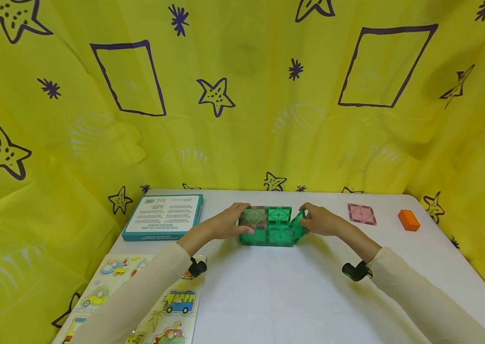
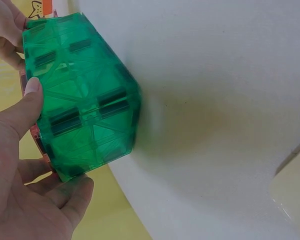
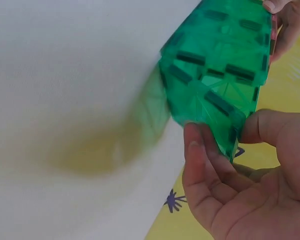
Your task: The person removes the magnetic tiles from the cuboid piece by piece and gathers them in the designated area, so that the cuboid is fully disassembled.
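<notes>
A box-like build of translucent green magnetic tiles stands toward the back of the white table, with a pinkish tile at its upper left. My left hand grips its left end; the thumb lies on the green side, and fingers touch the end. At the opposite end, my right hand pinches a green tile between thumb and fingers. That tile stands at an angle to the build, with a wedge-shaped gap at the top. In the head view, my hands hide parts of both ends.
A loose pink tile and an orange block lie on the right. On the left are a teal-edged box and a picture puzzle board, partly under my left sleeve. A yellow patterned curtain surrounds the table's back and sides.
</notes>
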A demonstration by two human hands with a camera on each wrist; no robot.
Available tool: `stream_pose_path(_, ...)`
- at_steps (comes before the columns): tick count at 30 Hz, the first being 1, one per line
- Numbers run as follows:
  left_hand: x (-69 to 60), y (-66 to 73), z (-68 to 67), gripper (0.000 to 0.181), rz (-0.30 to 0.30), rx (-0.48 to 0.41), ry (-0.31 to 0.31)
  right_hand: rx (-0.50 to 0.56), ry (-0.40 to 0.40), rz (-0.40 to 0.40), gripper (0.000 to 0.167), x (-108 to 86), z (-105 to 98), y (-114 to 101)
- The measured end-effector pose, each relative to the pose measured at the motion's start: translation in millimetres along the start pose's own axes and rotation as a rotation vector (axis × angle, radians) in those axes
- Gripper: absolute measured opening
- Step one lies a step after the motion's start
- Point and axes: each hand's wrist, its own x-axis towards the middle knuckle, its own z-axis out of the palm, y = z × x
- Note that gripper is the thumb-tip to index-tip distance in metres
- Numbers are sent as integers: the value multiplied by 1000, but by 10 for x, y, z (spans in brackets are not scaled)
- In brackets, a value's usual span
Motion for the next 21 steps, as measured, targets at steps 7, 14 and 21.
stream_pose_path(7, 1, -7, -2, 88, 0, 2, 3, -51, 0, -33, 51, -12, -29, 86)
stream_pose_path(14, 8, -10, 11, 88, -4, 1, 6, -118, 0, -56, 53, -10, -23, 153)
stream_pose_path(21, 16, -22, 20, 88, 1, 2, 5, -195, -3, -58, 61, -38, -29, 173)
